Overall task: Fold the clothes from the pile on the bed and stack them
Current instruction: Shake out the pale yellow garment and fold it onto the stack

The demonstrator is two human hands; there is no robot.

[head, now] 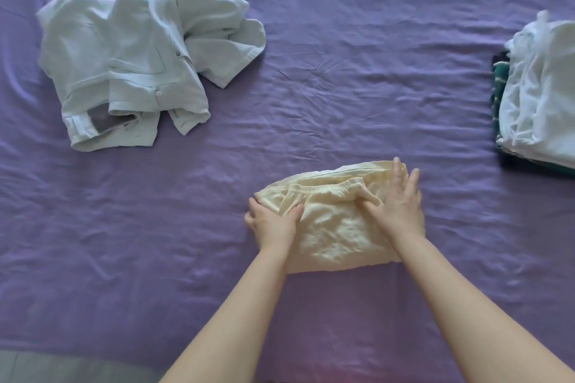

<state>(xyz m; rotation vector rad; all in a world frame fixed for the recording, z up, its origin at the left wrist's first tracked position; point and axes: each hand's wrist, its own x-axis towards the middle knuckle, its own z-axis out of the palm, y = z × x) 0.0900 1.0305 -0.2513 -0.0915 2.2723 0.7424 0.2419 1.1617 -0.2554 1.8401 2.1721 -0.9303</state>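
While flat on bed [311,40], cream garment [333,227] lies under both hands.

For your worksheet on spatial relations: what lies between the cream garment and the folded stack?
Head view: only bare purple sheet separates the cream garment from the folded stack.

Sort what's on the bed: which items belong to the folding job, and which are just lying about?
Part of the job:
- cream garment, under the left hand and right hand
- unfolded white clothes pile
- folded stack at the right edge

Just there:
- purple bedsheet; nothing else stray in view
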